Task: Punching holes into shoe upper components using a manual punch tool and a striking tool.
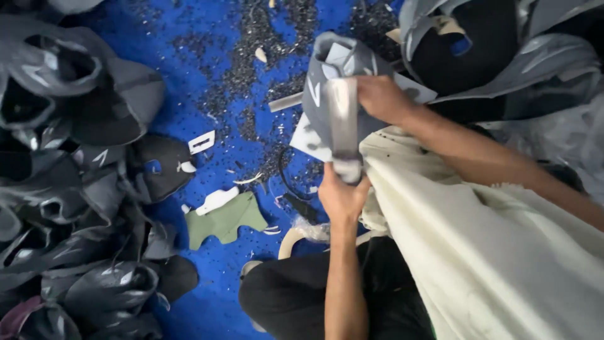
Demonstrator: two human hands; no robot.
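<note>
Grey shoe upper point(327, 94) sits just above the picture's centre, held up over the blue floor point(189, 82) between both hands. Right hand point(384, 97) grips it from 3 o'clock, fingers closed on its edge. Left hand point(341, 195) comes up from 6 o'clock and clamps the lower end of a pale grey strip point(344, 126) that runs down the upper's middle. So the upper lies at 12 o'clock of the left hand and at 9 o'clock of the right. A cream cloth point(478, 252) drapes over the lap at 4 o'clock. A heap of dark shoe uppers point(75, 189) fills the 9 o'clock side, another pile point(491, 50) lies at 1 o'clock, and a green cut piece point(223, 220) lies at 8 o'clock among dark scraps.
</note>
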